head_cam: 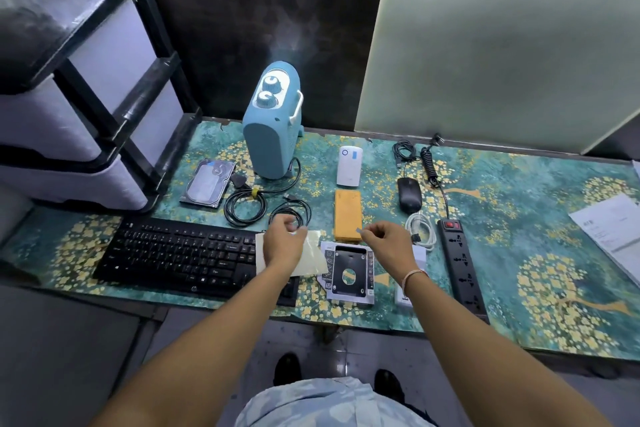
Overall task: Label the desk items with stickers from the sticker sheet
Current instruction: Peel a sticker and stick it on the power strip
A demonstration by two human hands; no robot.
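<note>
Head view shows the right hand (386, 239) pinching a small grey sticker (358, 230) just beside the flat orange rectangular case (348, 215), its nearest item, while the left hand (282, 237) grips the pale glossy sticker sheet (313, 253).

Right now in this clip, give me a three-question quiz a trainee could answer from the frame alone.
1. True or false: the left hand holds the sticker sheet over the keyboard.
2. What does the right hand pinch? A) a small sticker B) the mouse C) a white cable
3. Fill in: the orange case lies directly in front of the white ____.

Key: 1 true; 2 A; 3 power bank.
</note>
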